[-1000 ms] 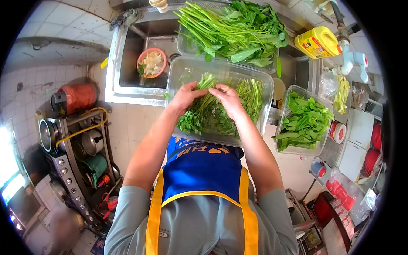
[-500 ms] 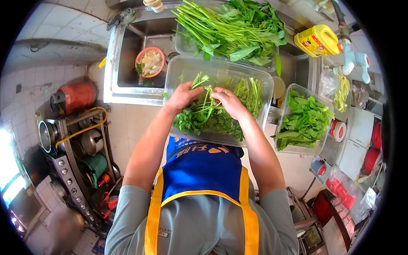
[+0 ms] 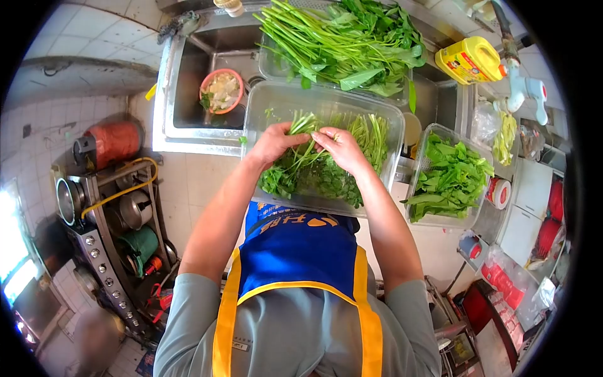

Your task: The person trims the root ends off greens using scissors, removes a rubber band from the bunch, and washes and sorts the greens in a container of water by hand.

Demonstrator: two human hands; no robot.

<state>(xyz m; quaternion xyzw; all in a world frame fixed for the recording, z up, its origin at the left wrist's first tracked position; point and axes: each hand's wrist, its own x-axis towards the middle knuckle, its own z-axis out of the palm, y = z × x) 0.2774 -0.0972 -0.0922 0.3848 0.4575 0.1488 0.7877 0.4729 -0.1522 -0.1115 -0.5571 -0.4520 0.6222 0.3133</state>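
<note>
Over a clear plastic tub (image 3: 251, 107), my left hand (image 3: 274, 144) is closed around a bunch of leafy herb stems (image 3: 304, 122). Their pale cut ends point up and away, and the frilly leaves (image 3: 278, 181) hang down into the tub. My right hand (image 3: 341, 148) is pinched at the stems, its fingertips meeting the left hand's. What exactly sits between those fingertips is too small to make out. More of the same herb (image 3: 370, 141) lies along the right side of the tub, with loose leaves on the bottom.
Behind the tub, long-stemmed greens (image 3: 352, 47) fill another container across the sink (image 3: 188, 135). A pink bowl of scraps (image 3: 222, 92) sits in the left basin. To the right are a tub of lettuce-like leaves (image 3: 449, 179), a yellow jug (image 3: 470, 60) and a tap (image 3: 526, 91).
My right hand has shifted slightly, bringing its fingertips against the left hand's. The bunch is gathered closer in my left hand, and the stem that spanned between the hands no longer shows there.
</note>
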